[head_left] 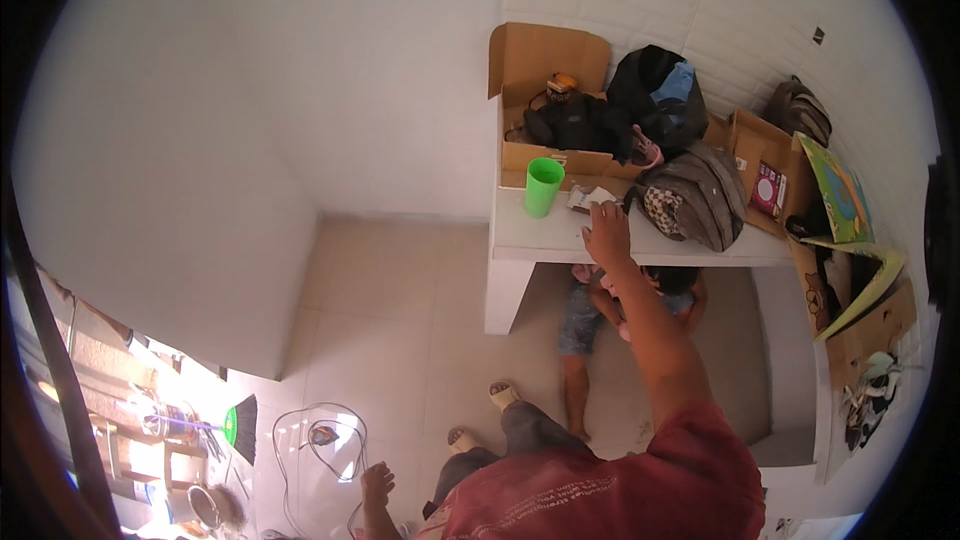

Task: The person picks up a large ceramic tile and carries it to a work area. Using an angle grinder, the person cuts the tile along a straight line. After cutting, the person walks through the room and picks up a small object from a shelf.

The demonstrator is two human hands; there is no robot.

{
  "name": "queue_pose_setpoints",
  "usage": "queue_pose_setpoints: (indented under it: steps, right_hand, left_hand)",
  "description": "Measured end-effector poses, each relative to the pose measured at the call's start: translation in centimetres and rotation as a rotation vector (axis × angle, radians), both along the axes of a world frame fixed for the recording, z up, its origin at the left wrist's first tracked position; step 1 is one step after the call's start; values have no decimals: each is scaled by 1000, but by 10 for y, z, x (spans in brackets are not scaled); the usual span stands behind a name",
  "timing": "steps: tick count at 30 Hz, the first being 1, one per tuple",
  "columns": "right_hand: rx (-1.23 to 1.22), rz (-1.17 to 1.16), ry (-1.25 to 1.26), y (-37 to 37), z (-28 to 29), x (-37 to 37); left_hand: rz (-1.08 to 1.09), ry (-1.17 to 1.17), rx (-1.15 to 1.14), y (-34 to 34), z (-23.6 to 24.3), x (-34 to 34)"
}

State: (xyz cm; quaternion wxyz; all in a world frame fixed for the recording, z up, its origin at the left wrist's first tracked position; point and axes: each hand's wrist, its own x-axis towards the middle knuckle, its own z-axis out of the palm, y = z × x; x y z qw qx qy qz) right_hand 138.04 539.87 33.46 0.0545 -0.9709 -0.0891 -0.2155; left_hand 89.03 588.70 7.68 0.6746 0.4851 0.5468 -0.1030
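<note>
My right hand point(607, 232) reaches forward and rests palm down on the front edge of a white shelf point(640, 245), fingers spread, right beside a small white packet point(588, 198). It holds nothing. A green plastic cup point(543, 186) stands upright on the shelf just left of that hand. My left hand point(377, 485) hangs low by my side near the floor, fingers loosely curled, with nothing in it. Below the shelf a small person point(590, 315) sits on the floor, partly hidden by my right forearm.
On the shelf stand an open cardboard box point(540, 65) with dark items, a black bag point(655, 90), a grey backpack point(705, 195) and more boxes at right. A green broom point(240, 427) and a loose cable point(320, 435) lie on the tiled floor at left.
</note>
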Motion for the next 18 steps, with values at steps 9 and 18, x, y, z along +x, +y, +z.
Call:
queue_pose_setpoints:
  steps: [9, 18]
  right_hand:
    - [694, 1, 36, -53, 13, 81]
    - [2067, 316, 294, -123, 32, 91]
  left_hand:
    - [-167, 151, -200, -58, -58, -73]
    - [-871, 129, 299, -122, -110, -125]
